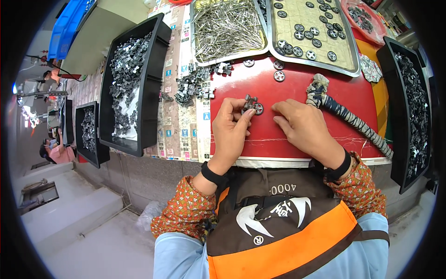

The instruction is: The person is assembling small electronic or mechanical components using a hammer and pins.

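Between the thumb and fingers of my left hand (231, 132) is a small dark bracket-like part (251, 100). A black toy wheel (259, 109) with a silver-grey spoked middle sits at its side, by my thumb tip. My right hand (309, 130) rests just to the right over the red board (260, 135). Its thumb and forefinger are apart with nothing visible between them; the other fingers curl partly out of sight. Two loose wheels (278, 76) lie beyond my hands, and another wheel (249, 63) is near the rod tray.
Thin metal rods (227, 30) fill one tray; wheels lie scattered in another tray (290, 28). A tape-wrapped stick (355, 122) with a cloth-bound end lies at right. Grey parts (193, 86) are heaped at left. Black bins (155, 65) flank the table. A person (62, 151) is far left.
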{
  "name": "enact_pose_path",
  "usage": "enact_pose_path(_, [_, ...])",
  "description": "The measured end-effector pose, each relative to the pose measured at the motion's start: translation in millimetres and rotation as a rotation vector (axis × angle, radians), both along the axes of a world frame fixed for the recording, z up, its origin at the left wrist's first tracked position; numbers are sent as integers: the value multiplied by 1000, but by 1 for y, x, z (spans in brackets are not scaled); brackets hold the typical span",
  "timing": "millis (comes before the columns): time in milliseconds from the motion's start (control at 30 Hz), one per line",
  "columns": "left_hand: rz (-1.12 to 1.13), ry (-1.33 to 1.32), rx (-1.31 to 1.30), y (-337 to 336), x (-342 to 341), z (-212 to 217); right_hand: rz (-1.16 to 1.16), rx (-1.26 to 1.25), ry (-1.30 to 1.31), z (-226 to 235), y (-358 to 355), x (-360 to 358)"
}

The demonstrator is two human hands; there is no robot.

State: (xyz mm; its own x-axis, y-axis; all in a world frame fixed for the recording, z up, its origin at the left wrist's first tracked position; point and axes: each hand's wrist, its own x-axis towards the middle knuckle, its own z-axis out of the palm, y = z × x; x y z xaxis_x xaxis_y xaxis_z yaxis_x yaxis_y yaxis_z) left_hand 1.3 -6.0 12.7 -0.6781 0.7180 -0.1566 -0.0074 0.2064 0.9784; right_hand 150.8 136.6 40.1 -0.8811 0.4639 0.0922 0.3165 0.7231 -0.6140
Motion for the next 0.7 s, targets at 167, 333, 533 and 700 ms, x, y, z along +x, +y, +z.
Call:
enact_pose_path(167, [-24, 55, -56, 1, -1, -1, 7, -4, -11, -1, 0, 0])
enact_pose_path(333, [13, 107, -53, 3, 2, -1, 9, -2, 3, -2, 0, 0])
enact_pose_path(533, [-60, 294, -99, 0, -1, -8, 3, -5, 10, -3, 1, -1])
enact_pose_path(700, [-119, 684, -12, 6, -1, -7, -9, 11, 65, 1, 9, -4])
